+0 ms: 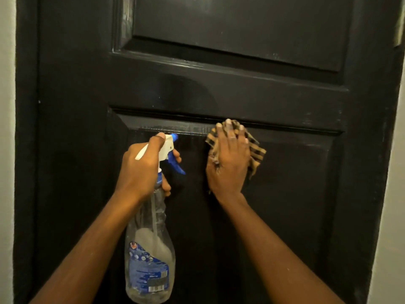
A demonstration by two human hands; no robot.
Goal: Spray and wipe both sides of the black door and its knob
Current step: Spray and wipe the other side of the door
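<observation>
The black panelled door [219, 88] fills the head view, shut in its black frame. My left hand [140, 170] grips the neck of a clear spray bottle [150, 255] with a white and blue trigger head, its nozzle close to the lower panel's top edge. My right hand [229, 159] presses a brown and black checked cloth [255, 152] flat against the lower panel, just under the moulding. A pale wet streak lies on the moulding between the nozzle and the cloth. No knob is in view.
Pale wall [6, 150] shows along the left edge and pale wall [392, 216] along the right edge beside the door frame. A light patch sits on the frame at the top right [399, 29].
</observation>
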